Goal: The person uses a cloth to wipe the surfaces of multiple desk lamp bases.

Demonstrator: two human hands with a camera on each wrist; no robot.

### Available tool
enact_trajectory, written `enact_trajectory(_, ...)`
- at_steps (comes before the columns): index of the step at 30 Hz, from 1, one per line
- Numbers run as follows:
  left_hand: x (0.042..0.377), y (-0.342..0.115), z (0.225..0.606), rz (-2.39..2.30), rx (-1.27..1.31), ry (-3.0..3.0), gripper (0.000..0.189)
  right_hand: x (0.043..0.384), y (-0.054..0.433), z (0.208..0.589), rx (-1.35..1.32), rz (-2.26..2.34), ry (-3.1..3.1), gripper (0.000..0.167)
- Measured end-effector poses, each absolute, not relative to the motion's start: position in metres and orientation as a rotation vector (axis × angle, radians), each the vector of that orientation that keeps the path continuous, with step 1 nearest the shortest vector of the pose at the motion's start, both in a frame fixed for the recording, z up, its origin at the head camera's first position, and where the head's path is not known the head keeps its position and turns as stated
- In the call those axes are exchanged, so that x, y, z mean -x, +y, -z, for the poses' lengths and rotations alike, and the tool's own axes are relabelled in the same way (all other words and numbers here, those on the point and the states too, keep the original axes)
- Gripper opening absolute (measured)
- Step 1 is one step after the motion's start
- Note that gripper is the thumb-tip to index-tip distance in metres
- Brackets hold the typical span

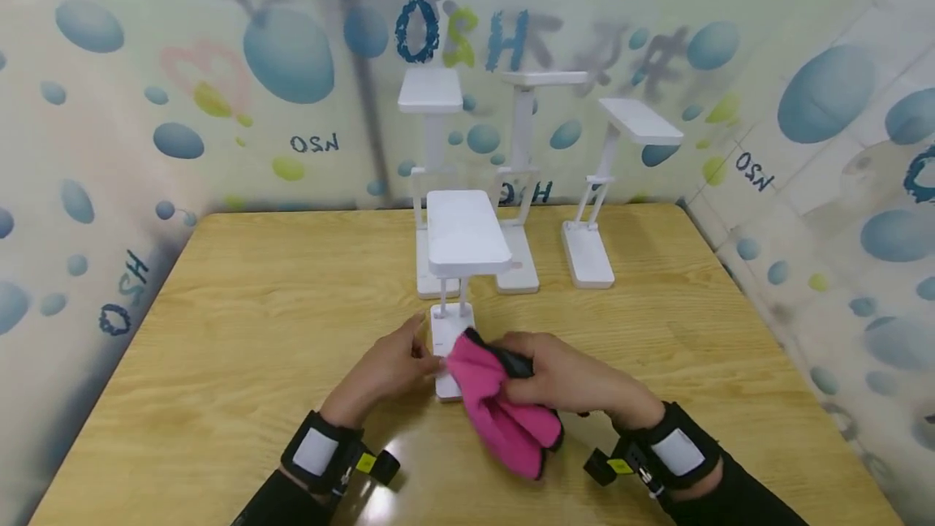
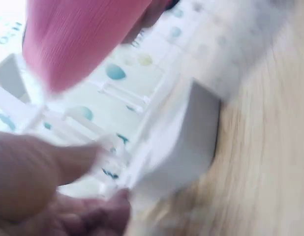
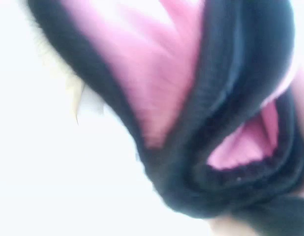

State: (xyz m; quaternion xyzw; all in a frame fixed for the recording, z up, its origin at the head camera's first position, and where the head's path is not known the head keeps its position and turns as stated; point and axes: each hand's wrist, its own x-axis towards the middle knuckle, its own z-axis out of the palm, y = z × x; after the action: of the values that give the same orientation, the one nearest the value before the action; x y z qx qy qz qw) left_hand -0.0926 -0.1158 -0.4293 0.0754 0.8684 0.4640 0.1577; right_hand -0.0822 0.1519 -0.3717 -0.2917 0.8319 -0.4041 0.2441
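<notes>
A white folding desk lamp [image 1: 468, 230] stands at the middle of the table, its flat head tipped over the base. My left hand [image 1: 394, 365] grips the left side of that lamp's base [image 1: 443, 339], thumb near the front part. Up close in the left wrist view, the white base [image 2: 191, 132] is blurred beside the thumb and fingers. My right hand [image 1: 566, 376] holds a bunched pink cloth [image 1: 504, 420] with black edging against the base's right side. The same cloth [image 3: 152, 73] fills much of the right wrist view, its folds hanging loose.
Behind stand three more white desk lamps: one at the back left [image 1: 431, 92], one in the centre [image 1: 522, 128] and one at the right [image 1: 588, 254]. The wooden table [image 1: 277, 291] meets a patterned wall [image 1: 241, 136] at its back edge.
</notes>
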Motion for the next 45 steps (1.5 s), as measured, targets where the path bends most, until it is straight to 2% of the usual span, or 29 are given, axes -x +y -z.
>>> enact_trajectory(1, 0.09, -0.117, 0.427, -1.432, -0.185, 2.456, 0.049, 0.082, 0.147, 0.374, 0.737, 1.208, 2.328, 0.046)
enact_trajectory(2, 0.087, -0.116, 0.424, -1.555, -0.164, 2.405, 0.042, 0.081, 0.14, 0.377, 0.673, 1.299, 2.396, 0.047)
enact_trajectory(7, 0.068, -0.103, 0.413, -1.962, -0.272, 2.102, 0.056, 0.075, 0.098, 0.397, 0.48, 1.536, 2.657, 0.05)
enact_trajectory(10, 0.059, -0.093, 0.411, -1.929, -0.343, 2.181, 0.061, 0.068, 0.08, 0.406, 0.645, 1.421, 2.648, 0.071)
enact_trajectory(12, 0.057, -0.091, 0.409, -1.886, -0.328, 2.283, 0.067, 0.064, 0.077, 0.407, 0.813, 1.338, 2.527, 0.088)
enact_trajectory(14, 0.058, -0.095, 0.406, -1.833, -0.284, 2.359, 0.07, 0.062, 0.08, 0.406, 0.933, 1.252, 2.408, 0.097)
enact_trajectory(16, 0.06, -0.104, 0.399, -1.764, -0.246, 2.422, 0.061, 0.064, 0.087, 0.405, 1.009, 1.201, 2.339, 0.095)
enact_trajectory(19, 0.067, -0.122, 0.39, -1.623, -0.185, 2.492, 0.045, 0.069, 0.101, 0.404, 1.059, 1.11, 2.375, 0.077)
enact_trajectory(20, 0.07, -0.13, 0.388, -1.562, -0.13, 2.515, 0.045, 0.071, 0.106, 0.404, 1.084, 1.063, 2.423, 0.072)
enact_trajectory(23, 0.084, -0.155, 0.387, -1.374, 0.023, 2.582, 0.033, 0.077, 0.12, 0.407, 1.143, 0.876, 2.599, 0.062)
enact_trajectory(28, 0.113, -0.171, 0.397, -1.07, 0.059, 2.701, 0.037, 0.087, 0.133, 0.419, 1.196, 0.519, 2.789, 0.077)
enact_trajectory(32, 0.125, -0.156, 0.404, -0.918, 0.006, 2.83, 0.055, 0.094, 0.133, 0.427, 1.189, 0.44, 2.79, 0.084)
enact_trajectory(39, 0.133, -0.141, 0.407, -0.969, -0.088, 2.786, 0.046, 0.102, 0.132, 0.434, 1.232, 0.408, 2.779, 0.083)
enact_trajectory(45, 0.125, -0.135, 0.41, -1.1, -0.079, 2.656, 0.011, 0.102, 0.13, 0.435, 1.258, 0.372, 2.821, 0.083)
